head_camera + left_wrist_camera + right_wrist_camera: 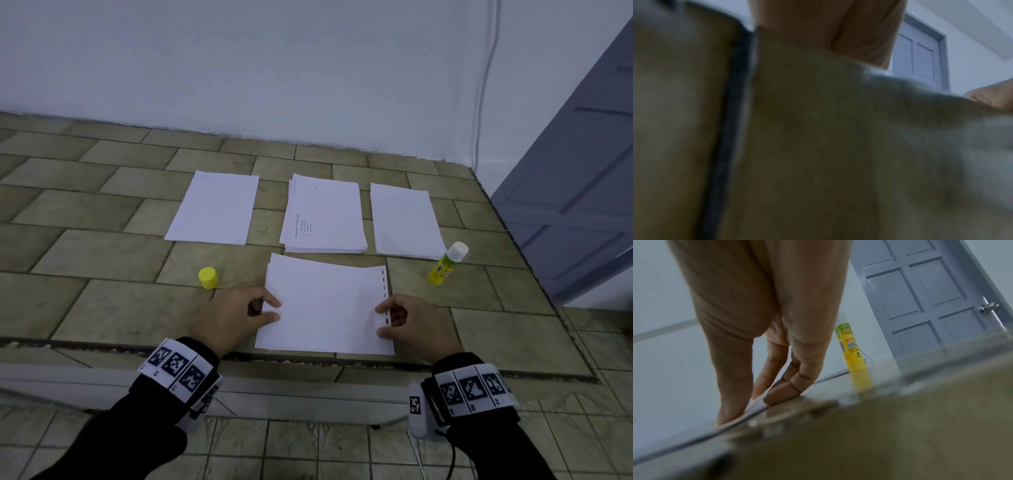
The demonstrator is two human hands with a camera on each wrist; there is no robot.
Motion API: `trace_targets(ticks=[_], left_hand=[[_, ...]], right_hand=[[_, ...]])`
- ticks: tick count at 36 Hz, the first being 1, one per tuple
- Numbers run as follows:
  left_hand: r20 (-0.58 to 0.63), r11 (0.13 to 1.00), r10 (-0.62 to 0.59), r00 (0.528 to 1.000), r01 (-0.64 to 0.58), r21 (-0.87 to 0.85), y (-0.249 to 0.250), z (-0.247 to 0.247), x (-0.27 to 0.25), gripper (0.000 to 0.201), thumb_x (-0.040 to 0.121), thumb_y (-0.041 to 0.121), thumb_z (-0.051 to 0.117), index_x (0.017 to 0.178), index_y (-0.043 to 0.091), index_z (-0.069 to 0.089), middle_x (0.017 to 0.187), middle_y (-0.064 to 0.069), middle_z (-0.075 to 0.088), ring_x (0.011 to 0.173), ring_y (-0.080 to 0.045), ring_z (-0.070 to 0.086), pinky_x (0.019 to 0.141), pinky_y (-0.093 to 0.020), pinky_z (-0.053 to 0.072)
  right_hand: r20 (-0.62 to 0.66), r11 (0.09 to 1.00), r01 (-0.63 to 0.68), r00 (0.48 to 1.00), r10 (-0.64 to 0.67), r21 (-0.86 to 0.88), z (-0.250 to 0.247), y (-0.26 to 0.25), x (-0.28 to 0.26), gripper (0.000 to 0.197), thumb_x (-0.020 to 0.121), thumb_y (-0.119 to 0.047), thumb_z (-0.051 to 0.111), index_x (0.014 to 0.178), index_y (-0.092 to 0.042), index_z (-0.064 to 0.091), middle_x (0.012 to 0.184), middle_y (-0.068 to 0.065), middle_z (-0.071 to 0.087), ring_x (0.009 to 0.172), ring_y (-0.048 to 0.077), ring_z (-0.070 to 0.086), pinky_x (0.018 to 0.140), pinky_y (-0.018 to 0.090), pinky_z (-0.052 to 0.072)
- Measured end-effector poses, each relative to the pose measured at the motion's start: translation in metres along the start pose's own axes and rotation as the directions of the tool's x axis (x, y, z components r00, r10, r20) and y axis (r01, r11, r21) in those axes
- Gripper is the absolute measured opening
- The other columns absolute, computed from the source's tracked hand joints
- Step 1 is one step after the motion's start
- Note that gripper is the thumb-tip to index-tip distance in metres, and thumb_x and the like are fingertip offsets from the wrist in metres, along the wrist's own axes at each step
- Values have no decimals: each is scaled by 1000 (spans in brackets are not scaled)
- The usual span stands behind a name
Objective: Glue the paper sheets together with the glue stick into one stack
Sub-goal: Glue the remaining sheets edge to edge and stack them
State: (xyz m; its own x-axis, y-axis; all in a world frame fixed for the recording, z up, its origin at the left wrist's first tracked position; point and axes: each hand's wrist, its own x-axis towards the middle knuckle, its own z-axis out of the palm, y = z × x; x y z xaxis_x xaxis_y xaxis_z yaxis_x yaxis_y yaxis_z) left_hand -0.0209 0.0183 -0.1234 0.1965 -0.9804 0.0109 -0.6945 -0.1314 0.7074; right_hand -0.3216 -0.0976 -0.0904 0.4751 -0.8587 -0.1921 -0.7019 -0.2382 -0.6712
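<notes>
Both wrists wear marker bands, and beyond them the tiled surface (102, 298) carries everything, so the order runs from it downward in size. Nearest the person lies the working stack of sheets (325, 305), its top sheet slightly askew so a dashed edge of the one beneath shows on the right. Three more paper piles (323, 216) sit in a row behind it, close to the wall. The left hand (236, 313) pinches the stack's left edge with thumb and fingers curled onto it; the right hand (411, 323) does the same at the right edge, its fingertips (777, 395) pressing down on the paper's rim in the right wrist view. This looks like the aligning and pressing step after a sheet has been laid on. The glue stick (447, 263) stands uncapped just right of the piles, its yellow cap (208, 278) left of the stack. Next, I judge, squaring the edges, then reaching for glue.
</notes>
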Motion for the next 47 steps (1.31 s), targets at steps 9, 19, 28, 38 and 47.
trace_targets(ticks=[9, 19, 28, 38, 47], left_hand=[[-19, 1000, 27, 999, -27, -4, -5, 2, -1, 22, 77, 29, 81, 82, 44, 65, 81, 15, 59, 73, -10, 56, 61, -27, 47], [-21, 996, 90, 996, -89, 26, -2, -1, -4, 29, 76, 29, 82, 81, 48, 61, 93, 18, 58, 76, -7, 56, 59, -18, 42], [11, 993, 108, 994, -109, 51, 2, -2, -6, 30, 79, 24, 81, 85, 45, 61, 87, 7, 57, 80, -4, 54, 66, -12, 38], [-24, 911, -22, 999, 30, 412, 19, 14, 5, 89, 80, 67, 3, 151, 20, 30, 164, -2, 7, 151, -21, 0, 120, -48, 11], [-76, 807, 63, 995, -7, 590, 2, 41, 14, 62, 98, 42, 23, 139, 5, 51, 151, -11, 42, 139, -34, 39, 110, -65, 21]], right_hand=[[6, 1000, -1, 1000, 1, -4, -1, -3, 0, 30, 73, -8, 80, 96, -19, 66, 96, -2, 63, 82, 8, 58, 63, 5, 45], [17, 999, -17, 1000, 18, -38, -1, -6, -1, 31, 73, -11, 80, 97, -23, 64, 98, -4, 63, 84, 6, 58, 64, 7, 45], [41, 990, -35, 998, 41, -136, 0, -9, -2, 31, 78, -14, 77, 106, -20, 64, 107, 0, 50, 94, 12, 54, 70, 6, 42], [16, 842, -24, 999, 39, -538, 2, -31, -14, 35, 88, -34, 61, 123, -32, 55, 151, 1, 24, 137, 25, 20, 106, 36, 31], [25, 815, 67, 998, -64, -576, 29, -55, -4, 46, 101, -44, 32, 141, -22, 40, 162, 2, 6, 148, 24, 2, 117, 53, 7]])
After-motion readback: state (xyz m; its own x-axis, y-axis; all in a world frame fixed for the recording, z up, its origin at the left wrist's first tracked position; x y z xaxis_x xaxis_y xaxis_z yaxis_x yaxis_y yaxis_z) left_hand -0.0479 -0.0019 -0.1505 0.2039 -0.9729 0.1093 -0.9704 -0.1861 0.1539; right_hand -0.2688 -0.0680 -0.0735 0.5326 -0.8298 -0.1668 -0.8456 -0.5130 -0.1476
